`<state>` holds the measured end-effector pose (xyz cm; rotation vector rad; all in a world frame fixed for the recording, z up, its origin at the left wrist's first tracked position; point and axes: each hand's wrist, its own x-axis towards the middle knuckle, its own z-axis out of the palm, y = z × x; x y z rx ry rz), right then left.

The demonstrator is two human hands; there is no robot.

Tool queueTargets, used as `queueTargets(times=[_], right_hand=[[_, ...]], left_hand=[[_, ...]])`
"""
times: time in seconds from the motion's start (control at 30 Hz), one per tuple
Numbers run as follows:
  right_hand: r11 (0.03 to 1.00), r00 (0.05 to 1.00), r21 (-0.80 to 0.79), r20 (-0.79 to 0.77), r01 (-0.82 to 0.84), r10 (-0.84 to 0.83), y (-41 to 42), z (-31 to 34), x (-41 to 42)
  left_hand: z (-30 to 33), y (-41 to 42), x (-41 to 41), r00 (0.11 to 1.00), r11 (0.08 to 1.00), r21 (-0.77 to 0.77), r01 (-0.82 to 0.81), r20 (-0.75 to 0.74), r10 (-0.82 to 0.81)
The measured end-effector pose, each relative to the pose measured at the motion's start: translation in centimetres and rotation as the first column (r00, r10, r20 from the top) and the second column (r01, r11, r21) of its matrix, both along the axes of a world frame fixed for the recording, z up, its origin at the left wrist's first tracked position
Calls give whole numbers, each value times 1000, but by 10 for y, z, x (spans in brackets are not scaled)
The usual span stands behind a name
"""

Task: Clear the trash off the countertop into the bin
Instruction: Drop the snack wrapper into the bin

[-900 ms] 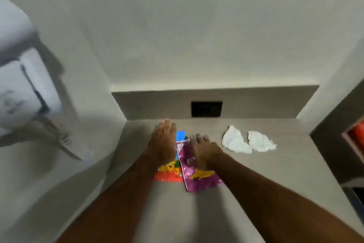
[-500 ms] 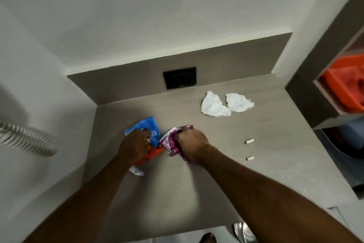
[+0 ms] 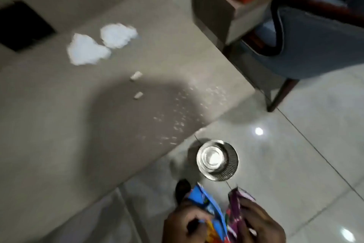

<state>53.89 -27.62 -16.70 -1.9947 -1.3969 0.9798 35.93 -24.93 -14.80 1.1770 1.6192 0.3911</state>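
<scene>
Both hands (image 3: pixel 222 225) clutch wrappers (image 3: pixel 212 209) above tiled floor (image 3: pixel 295 164) near steel bin (image 3: pixel 217 160), beside grey countertop (image 3: pixel 78 114).

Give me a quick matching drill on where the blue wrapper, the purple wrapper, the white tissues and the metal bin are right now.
Things:
1. blue wrapper
2. purple wrapper
3. white tissues
4. metal bin

Places:
A. on the floor beside the countertop
B. in the right hand
C. lying on the countertop
D. in the left hand

Pairs: 1-D, 2-B, 3-C, 4-A
</scene>
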Motion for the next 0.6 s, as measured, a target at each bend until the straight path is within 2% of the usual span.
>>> queueTargets(times=[0.03,0.13,0.2,0.27,0.33,0.47,0.53,0.6], right_hand=[[991,989,13,-68,135,-134,-5,-32,19],[969,971,-70,-2,237,-238,-14,-135,49],[949,956,-144,-46,281,-290,0,-200,54],[935,947,-213,-92,283,-308,18,-250,51],[907,923,-273,-126,320,-364,34,-295,46],[675,706,-550,-203,491,-678,71,-355,41],[682,741,-595,-203,425,-640,81,-376,40],[685,785,-622,-177,379,-594,89,-386,40]], left_hand=[[-41,1,20,1000,998,-53,-20,-24,18],[-153,33,60,978,980,-160,-119,-191,88],[-228,57,74,959,975,-177,-132,-273,80],[-290,74,82,951,955,-252,-159,-299,80],[-341,83,88,958,925,-317,-208,-256,128],[-407,91,101,956,834,-477,-277,-55,287],[-421,93,109,952,779,-556,-290,-86,293],[-424,100,111,951,772,-557,-307,-156,265]])
